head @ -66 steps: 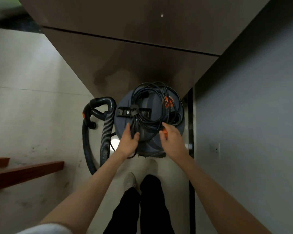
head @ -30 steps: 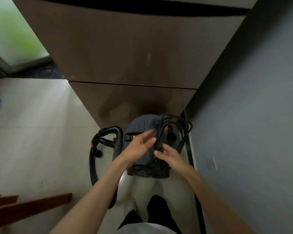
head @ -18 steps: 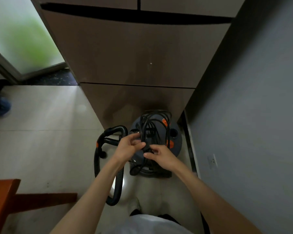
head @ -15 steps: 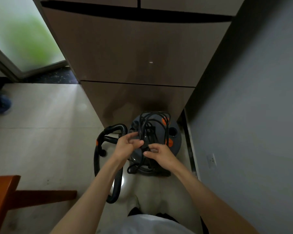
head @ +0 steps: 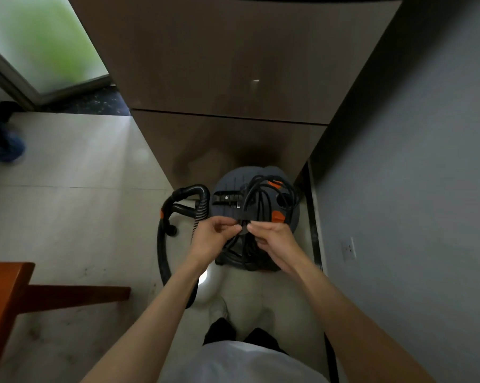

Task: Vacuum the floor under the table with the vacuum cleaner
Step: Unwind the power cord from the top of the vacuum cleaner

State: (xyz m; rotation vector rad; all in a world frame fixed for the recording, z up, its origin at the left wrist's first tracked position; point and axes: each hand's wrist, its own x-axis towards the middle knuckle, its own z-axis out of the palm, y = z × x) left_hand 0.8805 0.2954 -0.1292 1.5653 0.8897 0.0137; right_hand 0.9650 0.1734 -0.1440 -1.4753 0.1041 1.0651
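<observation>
Head view: the round dark-grey canister vacuum cleaner point(head: 256, 214) with orange latches stands on the pale tiled floor point(head: 76, 211), against the brown cabinet point(head: 233, 78) and near the grey wall point(head: 412, 189). A coiled black power cord point(head: 263, 200) lies bundled across its lid. The ribbed black suction hose point(head: 161, 244) loops out to the left side and down toward the person's feet.

Both hands work at the cord bundle. The left hand point(head: 211, 239) and the right hand point(head: 274, 241) each pinch the cord at the near edge of the coil, fingertips almost meeting; each grip is clamped on the cord.

Handling judgement: the cord is limp and light, prone to tangling, and is best drawn off loop by loop. The canister looks bulky and fairly heavy; take it by the black top handle point(head: 227, 200). The hose is flexible but springy.

A wall socket point(head: 348, 248) sits low on the wall nearby. The red-brown wooden bench point(head: 4, 294) shows at lower left, well apart from the cleaner.
</observation>
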